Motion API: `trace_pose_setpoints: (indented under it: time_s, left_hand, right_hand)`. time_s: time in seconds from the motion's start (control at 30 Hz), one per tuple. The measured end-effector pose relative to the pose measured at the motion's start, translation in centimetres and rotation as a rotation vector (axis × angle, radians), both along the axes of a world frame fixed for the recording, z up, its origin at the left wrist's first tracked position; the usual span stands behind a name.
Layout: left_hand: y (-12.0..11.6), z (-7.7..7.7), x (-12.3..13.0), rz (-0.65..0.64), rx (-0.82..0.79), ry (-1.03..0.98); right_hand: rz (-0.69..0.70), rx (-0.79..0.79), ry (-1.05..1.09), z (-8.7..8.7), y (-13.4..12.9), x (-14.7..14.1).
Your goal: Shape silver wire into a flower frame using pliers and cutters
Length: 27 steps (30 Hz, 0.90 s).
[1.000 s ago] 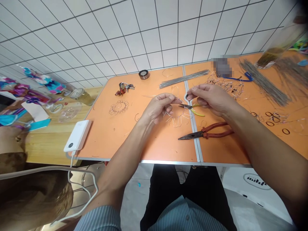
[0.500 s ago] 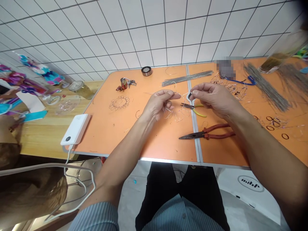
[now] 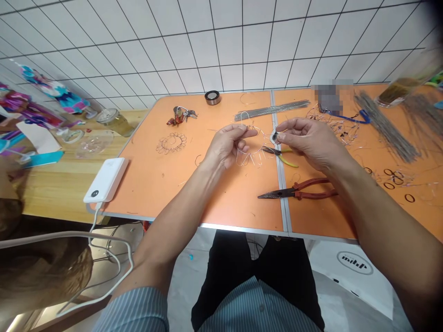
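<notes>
Thin looped wire bent into a ring with petal-like loops (image 3: 255, 156) hangs from my left hand (image 3: 228, 143), whose thumb and forefinger pinch its left side. My right hand (image 3: 300, 138) is at the ring's right side, thumb and forefinger pressed on a small dark thing too small to name. Below the hands, pliers with yellow handles (image 3: 287, 159) lie partly behind the wire ring. Nearer the table edge are long-nose pliers with red handles (image 3: 299, 190), their handle ends under my right forearm. A similar wire ring (image 3: 172, 143) lies flat to the left.
On the orange table (image 3: 138, 184) are a tape roll (image 3: 212, 97), keys (image 3: 182, 115), wire bundles (image 3: 273, 110), (image 3: 387, 127) tangled wire, dark rings (image 3: 410, 198) and a white power bank (image 3: 106, 180) with a cable. A cup (image 3: 398, 91) stands at back right.
The view has shifted slightly. The wire ring in my left hand has turned, so its loops face the camera more. Both hands keep their pinched fingers in nearly the same place.
</notes>
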<state>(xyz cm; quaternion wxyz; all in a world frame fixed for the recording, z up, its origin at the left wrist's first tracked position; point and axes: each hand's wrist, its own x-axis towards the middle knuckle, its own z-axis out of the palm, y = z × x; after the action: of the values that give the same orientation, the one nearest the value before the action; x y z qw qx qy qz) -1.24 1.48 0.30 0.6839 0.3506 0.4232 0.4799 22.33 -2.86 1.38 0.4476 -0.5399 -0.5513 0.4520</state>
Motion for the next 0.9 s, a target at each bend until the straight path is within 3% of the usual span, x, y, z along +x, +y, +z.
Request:
trace_pose_setpoints:
  time_s: [0.2, 0.4, 0.63, 0.9]
  left_hand:
    - [0.1, 0.1, 0.1, 0.027, -0.020, -0.050]
    - [-0.4, 0.3, 0.2, 0.021, -0.022, -0.037]
    - [0.0, 0.4, 0.1, 0.062, -0.046, -0.056]
    - [0.1, -0.3, -0.3, 0.004, -0.028, -0.054]
  right_hand:
    - [0.022, -0.016, -0.002, 0.1, -0.2, -0.7]
    - [-0.045, 0.022, 0.015, -0.1, -0.1, -0.8]
    - [0.001, -0.043, -0.019, 0.1, -0.4, -1.3]
    - [-0.102, 0.012, 0.026, -0.3, 0.0, -1.1]
